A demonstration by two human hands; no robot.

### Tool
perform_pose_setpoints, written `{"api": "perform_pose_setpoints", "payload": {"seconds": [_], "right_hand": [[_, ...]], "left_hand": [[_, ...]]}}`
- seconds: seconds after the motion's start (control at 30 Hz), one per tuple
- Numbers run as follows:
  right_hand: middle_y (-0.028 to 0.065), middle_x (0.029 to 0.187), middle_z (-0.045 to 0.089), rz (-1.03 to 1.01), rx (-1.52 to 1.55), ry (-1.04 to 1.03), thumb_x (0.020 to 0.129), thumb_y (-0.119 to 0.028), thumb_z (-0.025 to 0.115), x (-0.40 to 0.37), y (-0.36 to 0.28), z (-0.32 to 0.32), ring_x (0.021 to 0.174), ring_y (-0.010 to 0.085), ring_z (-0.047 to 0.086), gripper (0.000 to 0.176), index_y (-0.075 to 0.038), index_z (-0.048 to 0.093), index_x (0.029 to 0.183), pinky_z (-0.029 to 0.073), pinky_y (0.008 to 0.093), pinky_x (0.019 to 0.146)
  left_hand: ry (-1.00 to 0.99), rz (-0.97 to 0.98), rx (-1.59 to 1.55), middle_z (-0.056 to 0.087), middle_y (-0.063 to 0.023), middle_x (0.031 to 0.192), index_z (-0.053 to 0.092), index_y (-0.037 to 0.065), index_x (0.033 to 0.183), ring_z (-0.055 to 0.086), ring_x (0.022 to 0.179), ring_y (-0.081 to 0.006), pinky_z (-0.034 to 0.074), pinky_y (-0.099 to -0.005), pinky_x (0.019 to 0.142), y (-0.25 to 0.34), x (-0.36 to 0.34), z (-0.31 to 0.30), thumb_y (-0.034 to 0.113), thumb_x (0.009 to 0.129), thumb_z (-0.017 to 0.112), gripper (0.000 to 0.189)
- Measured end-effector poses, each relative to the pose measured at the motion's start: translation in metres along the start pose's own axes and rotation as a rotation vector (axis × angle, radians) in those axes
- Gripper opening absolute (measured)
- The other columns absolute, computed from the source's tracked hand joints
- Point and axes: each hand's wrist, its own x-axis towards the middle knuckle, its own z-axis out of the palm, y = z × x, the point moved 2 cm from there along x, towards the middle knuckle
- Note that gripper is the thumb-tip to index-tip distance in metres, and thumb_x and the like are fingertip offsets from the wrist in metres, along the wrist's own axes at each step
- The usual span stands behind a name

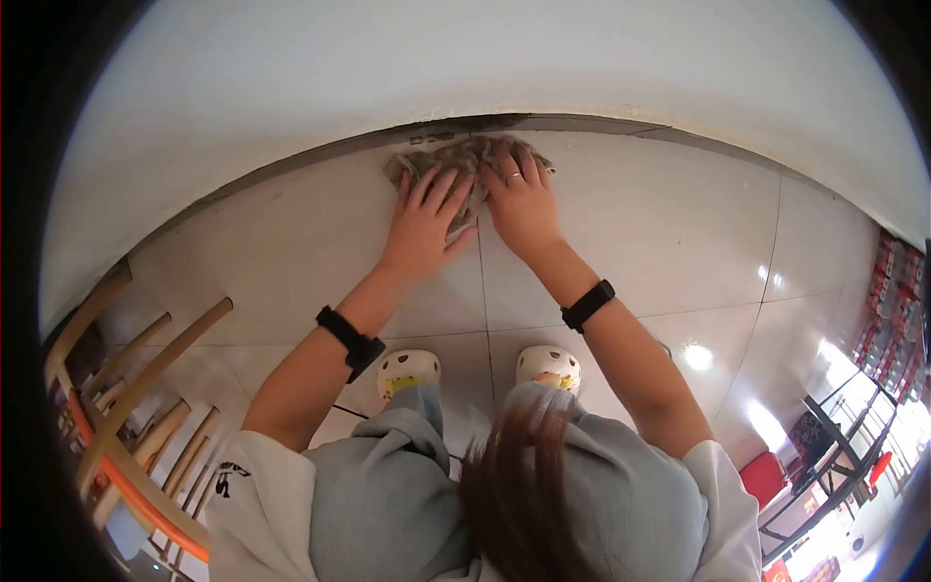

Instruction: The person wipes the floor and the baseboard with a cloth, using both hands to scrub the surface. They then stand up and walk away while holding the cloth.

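Observation:
A crumpled grey-brown cloth (464,155) lies on the pale tiled floor (621,233), close to the foot of a white wall (465,58). My left hand (424,218) rests on the cloth's left part, palm down with the fingers spread and the thumb held out to the side. On the cloth's right part, my right hand (524,199) presses down with its fingers a little apart; a ring shows on one finger. Both hands lie flat over the cloth rather than wrapped round it. Part of the cloth is hidden under them.
Wooden chairs or stools (145,388) with an orange edge stand at the left. A black metal frame (834,456) and a red object (763,478) are at the right, near stacked red goods (892,310). My white clogs (408,372) are on the floor below my hands.

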Motion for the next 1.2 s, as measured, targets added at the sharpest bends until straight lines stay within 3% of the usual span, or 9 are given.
{"api": "perform_pose_setpoints", "payload": {"seconds": [0.1, 0.33, 0.4, 0.53, 0.7, 0.83, 0.97, 1.03, 1.2], "right_hand": [[0.0101, 0.118, 0.054, 0.036, 0.055, 0.006, 0.075, -0.008, 0.055, 0.007, 0.022, -0.006, 0.113, 0.0308, 0.047, 0.038, -0.009, 0.058, 0.112, 0.037, 0.043, 0.096], [0.0087, 0.113, 0.057, 0.199, -0.178, 0.064, 0.074, -0.007, 0.054, -0.014, 0.078, -0.037, 0.11, 0.0285, 0.049, 0.035, -0.009, 0.059, 0.108, 0.039, 0.0423, 0.094], [0.0082, 0.111, 0.058, 0.271, -0.159, 0.08, 0.074, -0.007, 0.054, -0.017, 0.073, -0.033, 0.109, 0.0286, 0.049, 0.033, -0.009, 0.06, 0.106, 0.039, 0.042, 0.094], [0.0094, 0.111, 0.059, 0.089, -0.013, 0.064, 0.074, -0.007, 0.054, 0.007, 0.021, 0.004, 0.106, 0.0294, 0.051, 0.033, -0.01, 0.06, 0.106, 0.04, 0.0415, 0.094], [0.0072, 0.107, 0.057, -0.019, -0.031, 0.033, 0.074, -0.006, 0.055, 0.035, -0.041, 0.02, 0.106, 0.0282, 0.05, 0.035, -0.012, 0.058, 0.109, 0.045, 0.0375, 0.087], [0.007, 0.11, 0.056, -0.066, -0.025, -0.05, 0.072, -0.004, 0.055, 0.029, -0.023, 0.018, 0.106, 0.0274, 0.05, 0.041, -0.012, 0.055, 0.112, 0.045, 0.0376, 0.086], [0.0058, 0.115, 0.057, 0.082, -0.146, 0.003, 0.068, 0.002, 0.054, 0.001, 0.042, -0.012, 0.104, 0.028, 0.051, 0.045, -0.011, 0.057, 0.111, 0.045, 0.0383, 0.086], [0.0051, 0.118, 0.055, 0.116, -0.246, -0.007, 0.07, -0.003, 0.058, -0.01, 0.07, -0.026, 0.107, 0.0266, 0.049, 0.042, -0.012, 0.056, 0.111, 0.042, 0.0385, 0.088], [0.0073, 0.12, 0.055, 0.21, -0.096, -0.034, 0.066, -0.009, 0.06, -0.013, 0.057, -0.024, 0.109, 0.0298, 0.047, 0.043, -0.009, 0.057, 0.109, 0.041, 0.0416, 0.089]], "left_hand": [[0.029, 0.012, 0.012, 0.044, -0.0132, 0.128, 0.046, 0.009, 0.127, 0.037, 0.122, -0.0324, 0.027, -0.0504, 0.104, 0.011, 0.026, 0.013, 0.029, 0.077, 0.062, 0.056], [-0.127, 0.136, 0.056, 0.04, -0.0114, 0.135, 0.04, 0.006, 0.131, 0.035, 0.126, -0.0297, 0.028, -0.0491, 0.103, 0.055, 0.082, 0.04, 0.029, 0.076, 0.063, 0.063], [-0.182, 0.1, 0.067, 0.039, -0.0116, 0.136, 0.038, 0.006, 0.132, 0.035, 0.127, -0.0297, 0.03, -0.0483, 0.102, 0.055, 0.076, 0.038, 0.029, 0.076, 0.063, 0.065], [-0.304, -0.064, 0.145, 0.038, -0.0109, 0.138, 0.037, 0.006, 0.133, 0.035, 0.127, -0.03, 0.033, -0.0467, 0.099, 0.005, 0.035, 0.006, 0.029, 0.075, 0.064, 0.067], [-0.17, -0.254, 0.195, 0.044, -0.0069, 0.134, 0.042, 0.007, 0.13, 0.038, 0.125, -0.0297, 0.033, -0.045, 0.098, -0.054, -0.023, -0.014, 0.03, 0.072, 0.065, 0.066], [-0.067, -0.116, 0.145, 0.047, -0.0096, 0.131, 0.045, 0.006, 0.126, 0.037, 0.123, -0.0311, 0.034, -0.045, 0.098, -0.036, -0.007, 0.004, 0.029, 0.073, 0.063, 0.061], [-0.046, 0.068, -0.048, 0.046, -0.0122, 0.131, 0.047, 0.003, 0.123, 0.037, 0.121, -0.0331, 0.033, -0.0454, 0.098, 0.006, 0.052, 0.032, 0.028, 0.073, 0.063, 0.058], [-0.06, 0.106, -0.091, 0.045, -0.0125, 0.132, 0.047, 0.003, 0.123, 0.037, 0.121, -0.0327, 0.033, -0.0452, 0.098, 0.031, 0.075, 0.041, 0.028, 0.073, 0.064, 0.059], [-0.123, 0.12, -0.055, 0.044, -0.0121, 0.133, 0.046, 0.003, 0.124, 0.038, 0.119, -0.0315, 0.034, -0.0442, 0.097, 0.033, 0.06, 0.036, 0.031, 0.074, 0.064, 0.06]]}}
